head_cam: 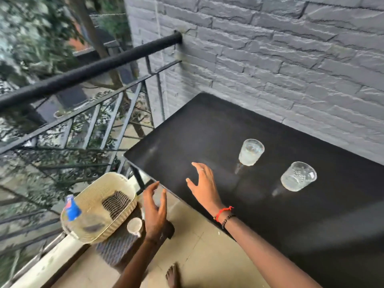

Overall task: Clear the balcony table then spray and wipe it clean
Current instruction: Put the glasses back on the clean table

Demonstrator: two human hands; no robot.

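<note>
A black table stands against the grey brick wall. Two clear drinking glasses stand on it: one near the middle, another to its right. My right hand hovers open over the table's front left part, fingers spread, a short way left of the nearer glass. My left hand is open beyond the table's left edge, above the floor, holding nothing. A clear plastic bottle with a blue label, blurred, is at the basket's left rim.
A cream woven basket with a striped cloth inside rests on a low stool with a patterned mat. A small white cup stands beside it. A black railing runs along the left. A bare foot is on the tiled floor.
</note>
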